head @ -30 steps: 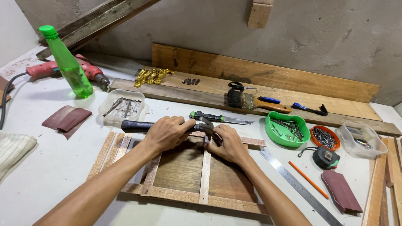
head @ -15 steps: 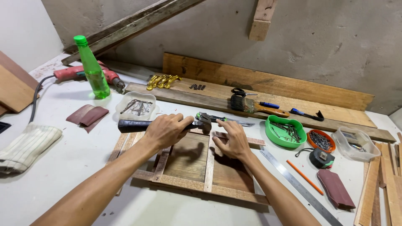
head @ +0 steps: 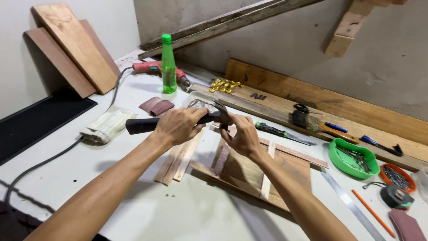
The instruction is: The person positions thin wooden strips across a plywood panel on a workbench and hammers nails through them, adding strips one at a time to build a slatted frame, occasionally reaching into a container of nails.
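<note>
- The fingers point(head: 189, 117) of our left hand point(head: 178, 127) are wrapped tight around the dark handle of a hammer point(head: 147, 125); the handle points to the left and the metal head sits near the far corner of the wooden frame point(head: 249, 172).
- The fingers point(head: 232, 129) of our right hand point(head: 243, 138) are pinched together just under the hammer head, at the top slat of the frame. They seem to hold something very small there, perhaps a nail, but it is too small for us to tell.
- The frame lies flat on the white table point(head: 147, 209), under our right forearm. It already has a board as bottom, side slats and one light slat point(head: 267, 172) standing across the middle, so we judge the assembly as well advanced.
- Three loose thin slats point(head: 178, 158) lie just beside the frame on its left, not joined to it; we judge that this part is not done yet.
- Further out: a clear tub of nails point(head: 196, 100) behind the hammer, a green bottle point(head: 168, 67), a red drill point(head: 149, 68), a folded cloth point(head: 107, 125).
- To the right: a green bowl point(head: 352, 163) with screws, a steel ruler point(head: 352, 205), an orange pencil point(head: 372, 213), a tape measure point(head: 394, 196).
</note>
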